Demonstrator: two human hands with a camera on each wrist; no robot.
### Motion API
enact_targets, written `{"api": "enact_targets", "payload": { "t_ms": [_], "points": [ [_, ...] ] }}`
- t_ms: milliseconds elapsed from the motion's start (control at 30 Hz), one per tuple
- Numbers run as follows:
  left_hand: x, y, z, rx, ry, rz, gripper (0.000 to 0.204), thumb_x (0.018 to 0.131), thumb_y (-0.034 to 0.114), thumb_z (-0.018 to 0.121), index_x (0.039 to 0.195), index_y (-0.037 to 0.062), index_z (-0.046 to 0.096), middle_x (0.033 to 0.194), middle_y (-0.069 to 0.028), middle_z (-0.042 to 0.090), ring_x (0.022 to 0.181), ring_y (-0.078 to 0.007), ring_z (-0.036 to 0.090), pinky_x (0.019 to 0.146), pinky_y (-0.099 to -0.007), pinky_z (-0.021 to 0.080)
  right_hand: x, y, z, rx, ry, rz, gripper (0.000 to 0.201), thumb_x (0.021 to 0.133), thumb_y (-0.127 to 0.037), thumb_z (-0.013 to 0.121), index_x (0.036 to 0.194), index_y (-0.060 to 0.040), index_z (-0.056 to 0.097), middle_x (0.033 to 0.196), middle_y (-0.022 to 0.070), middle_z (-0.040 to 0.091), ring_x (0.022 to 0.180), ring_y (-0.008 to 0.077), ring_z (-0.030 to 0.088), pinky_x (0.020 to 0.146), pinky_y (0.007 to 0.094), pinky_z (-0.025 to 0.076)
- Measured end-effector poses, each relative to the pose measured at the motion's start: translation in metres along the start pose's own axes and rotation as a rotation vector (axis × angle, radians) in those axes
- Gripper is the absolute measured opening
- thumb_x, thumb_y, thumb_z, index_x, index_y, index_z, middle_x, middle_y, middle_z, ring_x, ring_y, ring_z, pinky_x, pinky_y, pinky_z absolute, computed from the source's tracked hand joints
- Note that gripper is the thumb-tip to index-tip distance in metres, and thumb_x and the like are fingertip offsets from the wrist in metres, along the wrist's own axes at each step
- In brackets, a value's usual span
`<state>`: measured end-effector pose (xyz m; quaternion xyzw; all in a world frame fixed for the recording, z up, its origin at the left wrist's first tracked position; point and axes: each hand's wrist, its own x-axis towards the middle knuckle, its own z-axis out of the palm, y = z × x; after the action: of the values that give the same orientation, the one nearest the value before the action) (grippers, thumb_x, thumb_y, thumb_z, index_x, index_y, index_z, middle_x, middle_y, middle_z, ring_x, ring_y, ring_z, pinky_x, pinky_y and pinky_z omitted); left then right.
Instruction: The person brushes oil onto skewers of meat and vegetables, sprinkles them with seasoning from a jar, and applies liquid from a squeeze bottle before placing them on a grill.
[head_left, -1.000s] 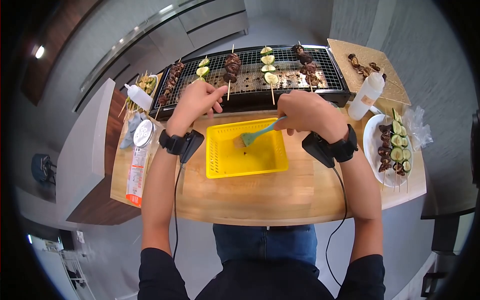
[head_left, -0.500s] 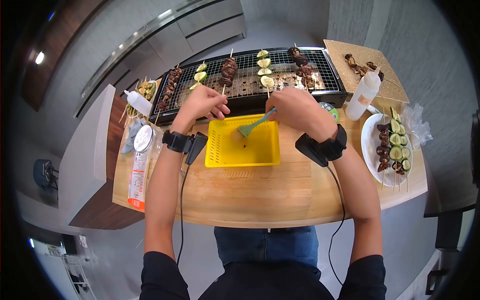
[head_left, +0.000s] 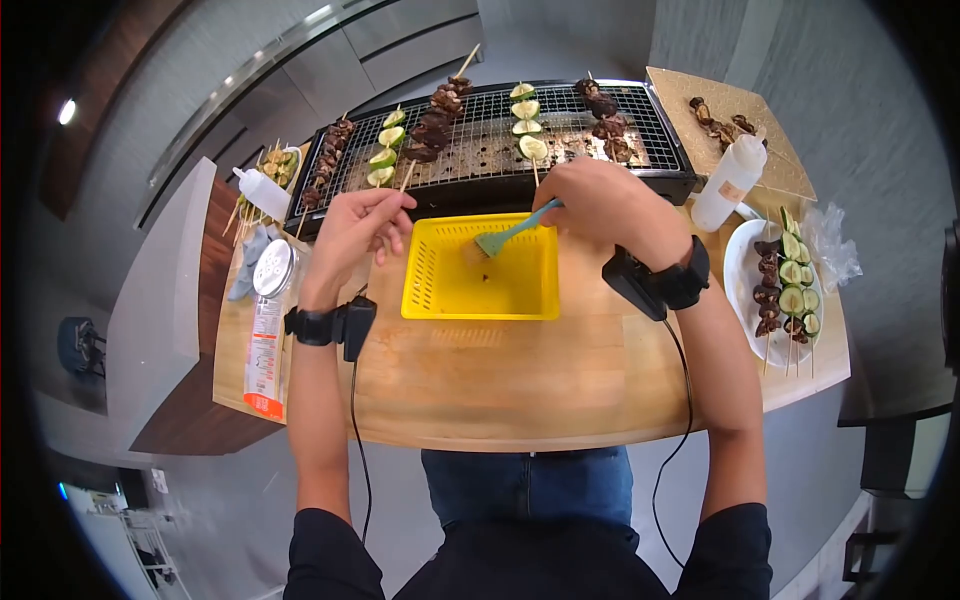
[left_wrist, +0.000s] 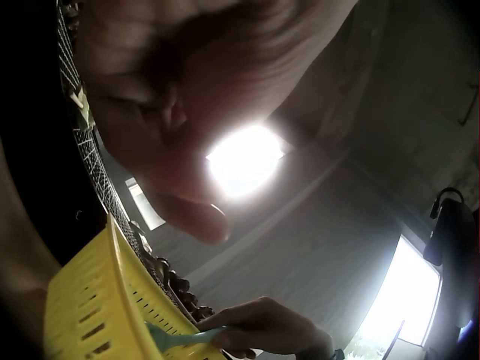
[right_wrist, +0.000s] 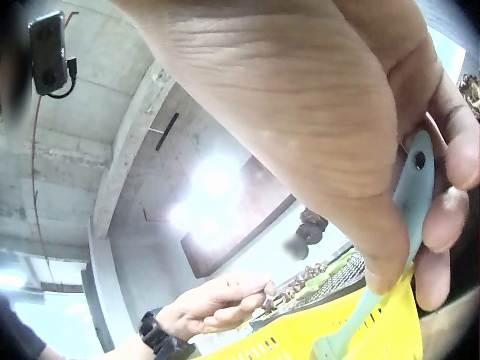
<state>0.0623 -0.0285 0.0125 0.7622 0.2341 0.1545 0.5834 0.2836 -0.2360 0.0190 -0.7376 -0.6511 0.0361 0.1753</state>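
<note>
In the head view my left hand [head_left: 355,228] pinches the bare stick end of a dark meat skewer [head_left: 433,125], which tilts up to the right over the grill [head_left: 470,180]. Blurred dark chunks of the meat skewer [right_wrist: 309,231] show above the grill in the right wrist view. My right hand [head_left: 610,210] grips the teal handle of a basting brush [head_left: 520,229]. Its bristles hang down inside a yellow plastic basket [head_left: 480,309] on the table. The left wrist view shows the left palm [left_wrist: 225,82] close up, with the brush [left_wrist: 184,337] beyond.
Zucchini skewers [head_left: 527,120] and more meat skewers [head_left: 603,120] lie on the grill. A squeeze bottle [head_left: 728,185] and a plate [head_left: 740,325] of skewers stand right. At left are another squeeze bottle [head_left: 262,192] and a shaker jar [head_left: 273,268]. A tan board [head_left: 770,170] holds mushroom-like pieces.
My left hand has moved left with the stick end, and the meat skewer has gone from nearly upright in view to slanted. My right hand stays over the basket with the brush.
</note>
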Motion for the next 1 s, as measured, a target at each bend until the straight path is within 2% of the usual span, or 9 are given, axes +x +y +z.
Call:
{"api": "enact_targets", "payload": {
  "t_ms": [233, 300, 433, 500, 533, 600, 633, 767, 1000],
  "points": [
    [-0.018, -0.021, -0.011, -0.090, -0.044, 0.037, 0.027, 0.099, 0.021, 0.051, 0.099, -0.0041, 0.063, 0.065, 0.0003, 0.055, 0.044, -0.0070, 0.053, 0.035, -0.0177, 0.038, -0.007, -0.009, -0.029, 0.082, -0.007, -0.084, 0.016, 0.078, -0.011, 0.068, 0.092, -0.0022, 0.071, 0.075, 0.0146, 0.066, 0.069, 0.0299, 0.063, 0.064, 0.0370, 0.051],
    [-0.020, -0.025, -0.013, -0.113, -0.071, 0.038, 0.028, 0.099, 0.022, 0.050, 0.100, -0.0038, 0.063, 0.065, -0.0001, 0.055, 0.044, -0.0080, 0.054, 0.035, -0.0181, 0.039, -0.012, -0.010, -0.039, 0.076, 0.028, -0.192, 0.017, 0.080, -0.011, 0.068, 0.094, -0.0017, 0.070, 0.074, 0.0138, 0.067, 0.064, 0.0281, 0.064, 0.062, 0.0358, 0.050],
    [-0.029, -0.033, -0.021, -0.150, -0.093, 0.025, 0.028, 0.099, 0.021, 0.049, 0.098, -0.0038, 0.062, 0.064, -0.0005, 0.054, 0.043, -0.0084, 0.053, 0.034, -0.0185, 0.037, -0.031, -0.020, -0.071, 0.140, 0.035, -0.147, 0.015, 0.079, -0.010, 0.066, 0.093, -0.0046, 0.071, 0.078, 0.0125, 0.066, 0.075, 0.0280, 0.063, 0.069, 0.0347, 0.051],
    [-0.031, -0.036, -0.026, -0.125, -0.122, 0.012, 0.028, 0.100, 0.021, 0.048, 0.098, -0.0043, 0.061, 0.063, -0.0020, 0.055, 0.042, -0.0087, 0.054, 0.034, -0.0188, 0.038, -0.037, -0.021, -0.087, 0.215, 0.070, -0.044, 0.015, 0.083, -0.013, 0.066, 0.096, -0.0059, 0.071, 0.072, 0.0073, 0.065, 0.062, 0.0173, 0.060, 0.058, 0.0268, 0.048],
    [-0.032, -0.035, -0.026, -0.134, -0.120, 0.005, 0.028, 0.100, 0.021, 0.048, 0.098, -0.0043, 0.061, 0.063, -0.0020, 0.055, 0.042, -0.0087, 0.054, 0.034, -0.0188, 0.038, -0.040, -0.019, -0.092, 0.216, 0.059, -0.043, 0.015, 0.083, -0.013, 0.066, 0.096, -0.0059, 0.071, 0.072, 0.0073, 0.065, 0.062, 0.0173, 0.060, 0.058, 0.0268, 0.048],
    [-0.032, -0.033, -0.025, -0.060, -0.167, -0.018, 0.027, 0.099, 0.019, 0.049, 0.098, -0.0049, 0.062, 0.063, -0.0030, 0.057, 0.042, -0.0087, 0.055, 0.035, -0.0187, 0.039, -0.044, -0.014, -0.100, 0.338, 0.231, 0.077, 0.017, 0.087, -0.019, 0.066, 0.099, -0.0068, 0.071, 0.069, 0.0009, 0.064, 0.055, 0.0056, 0.053, 0.051, 0.0193, 0.041],
    [-0.033, -0.033, -0.025, -0.068, -0.166, -0.022, 0.027, 0.099, 0.019, 0.049, 0.098, -0.0049, 0.062, 0.063, -0.0030, 0.057, 0.042, -0.0087, 0.055, 0.035, -0.0187, 0.039, -0.039, -0.006, -0.098, 0.383, 0.306, -0.013, 0.020, 0.089, -0.024, 0.065, 0.095, -0.0051, 0.070, 0.067, -0.0030, 0.062, 0.056, 0.0000, 0.050, 0.048, 0.0166, 0.036],
    [-0.035, -0.035, -0.034, -0.010, -0.162, -0.021, 0.024, 0.097, 0.015, 0.052, 0.096, -0.0057, 0.064, 0.060, -0.0032, 0.057, 0.040, -0.0086, 0.054, 0.035, -0.0190, 0.040, -0.027, -0.002, -0.085, 0.290, 0.480, 0.124, 0.022, 0.088, -0.024, 0.067, 0.101, -0.0058, 0.068, 0.073, 0.0012, 0.066, 0.053, -0.0008, 0.051, 0.046, 0.0133, 0.036],
    [-0.034, -0.038, -0.038, -0.026, -0.165, -0.003, 0.022, 0.096, 0.012, 0.054, 0.095, -0.0062, 0.066, 0.059, -0.0036, 0.058, 0.040, -0.0088, 0.054, 0.036, -0.0193, 0.040, -0.015, -0.007, -0.072, 0.323, 0.444, 0.074, 0.021, 0.089, -0.024, 0.067, 0.096, -0.0046, 0.066, 0.070, 0.0003, 0.065, 0.054, -0.0020, 0.051, 0.046, 0.0127, 0.034]
  ]
}}
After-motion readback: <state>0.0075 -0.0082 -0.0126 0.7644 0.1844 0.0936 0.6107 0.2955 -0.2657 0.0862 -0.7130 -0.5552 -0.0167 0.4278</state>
